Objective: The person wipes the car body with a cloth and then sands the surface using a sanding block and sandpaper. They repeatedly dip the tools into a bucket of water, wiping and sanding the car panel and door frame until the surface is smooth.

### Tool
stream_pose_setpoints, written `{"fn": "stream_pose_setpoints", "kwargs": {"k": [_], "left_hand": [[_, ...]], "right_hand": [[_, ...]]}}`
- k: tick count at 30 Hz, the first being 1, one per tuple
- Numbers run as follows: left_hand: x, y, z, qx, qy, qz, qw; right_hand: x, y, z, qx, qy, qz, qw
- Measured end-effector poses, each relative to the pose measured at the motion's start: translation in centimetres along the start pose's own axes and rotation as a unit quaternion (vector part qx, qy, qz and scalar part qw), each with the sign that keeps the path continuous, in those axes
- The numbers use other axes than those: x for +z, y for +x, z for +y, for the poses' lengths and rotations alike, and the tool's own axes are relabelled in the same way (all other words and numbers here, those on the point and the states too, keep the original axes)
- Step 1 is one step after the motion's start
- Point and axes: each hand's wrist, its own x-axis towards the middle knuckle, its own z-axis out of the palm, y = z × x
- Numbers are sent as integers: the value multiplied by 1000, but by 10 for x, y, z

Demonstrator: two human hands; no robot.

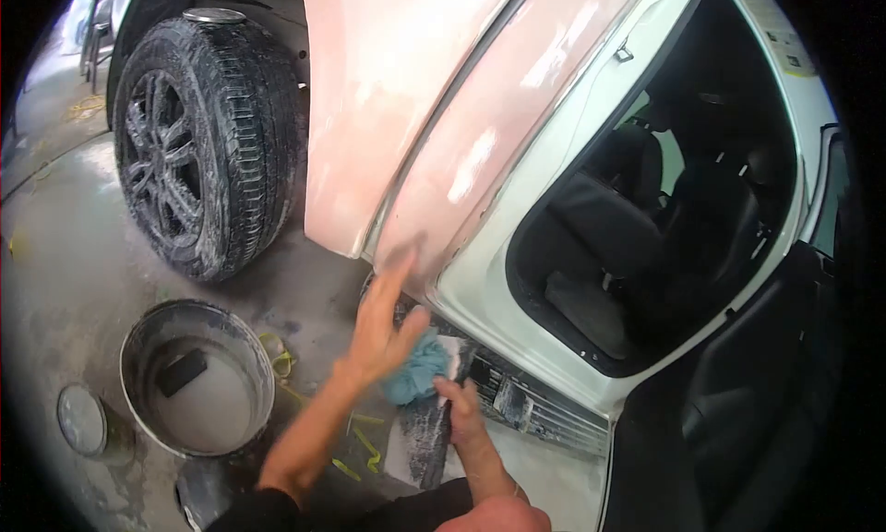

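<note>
My left hand (388,324) reaches up to the lower end of the pink primed panel (480,163), fingers stretched out at its surface and thumb apart. It holds nothing. Just below it is a crumpled blue cloth (415,373). My right hand (460,410) is closed at the cloth's right edge, beside a white patch of the dusty step (426,444) or sill area. Part of its grip is hidden. The white door frame (484,283) rises to the right of both hands.
A bucket (131,394) holds cloudy water and a dark block (182,373). Beside it stands a can (81,418). Yellow tape scraps (371,449) litter the floor. A dusty wheel (208,149) carries a round lid (214,16). The doorway shows dark seats (628,186).
</note>
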Motion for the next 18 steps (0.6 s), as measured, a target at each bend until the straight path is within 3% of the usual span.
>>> {"fn": "stream_pose_setpoints", "kwargs": {"k": [2,3,6,7,10,11,14,15,18], "left_hand": [[3,-40,8,-8,-103,-26,994],[10,-55,16,-2,-132,-25,991],[52,-76,20,-57,-146,192,969],[55,-77,11,-71,-183,231,953],[46,-80,4,-123,-230,281,924],[42,-79,5,-123,-185,282,933],[40,-70,4,-166,-262,280,909],[37,-68,4,-202,-327,283,879],[22,-63,-8,-281,-468,327,772]], "right_hand": [[26,-6,-27,-99,-41,41,993],[23,-2,-34,-124,-147,12,981],[50,6,-42,-215,-373,7,902],[60,3,-53,-204,-445,-57,870],[81,8,-51,-219,-497,-122,830],[87,8,-59,-175,-487,-114,848],[93,6,-57,-185,-436,-89,876],[84,7,-53,-169,-404,-68,896],[101,-1,-85,-266,-512,5,817]]}}
